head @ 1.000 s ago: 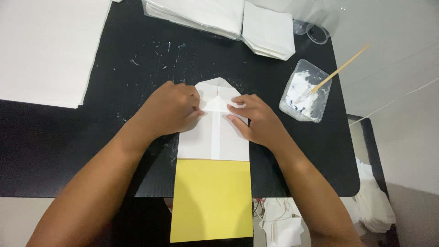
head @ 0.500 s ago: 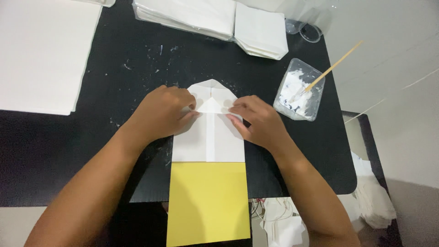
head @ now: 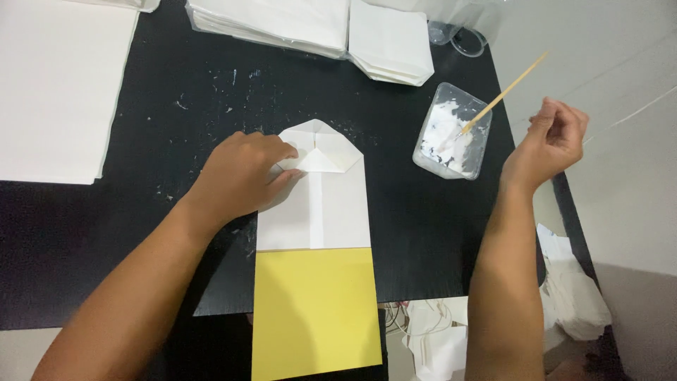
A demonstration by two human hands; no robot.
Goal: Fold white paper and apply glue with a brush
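A black table [head: 141,233] filled most of the view, flecked with dried white specks toward its far side. On its far left lay a broad stack of white sheets [head: 56,85], and along the far edge sat two more piles of folded white paper [head: 317,28]. At the near middle, a yellow card [head: 314,310] ran from the table's near edge up under a folded white paper bag [head: 324,204], whose two long sides met in a seam down the centre and whose far end had been turned into a pointed flap with both corners folded in. Judging by that, the side folds and the end folds were made, while the flap seemed not yet stuck down, since no paste showed on it. The left hand [head: 243,176] lay flat on the bag's left side, fingers pressing the edge of the flap without gripping anything. To the right stood a small clear plastic tub [head: 455,134] of white paste, with a thin wooden stick [head: 504,92] leaning out of it toward the far right. The right hand [head: 553,137] was raised off the table just right of the tub, fingers loosely curled and holding nothing, near the stick's upper end but apart from it. A clear round rim [head: 467,41] sat at the far right.
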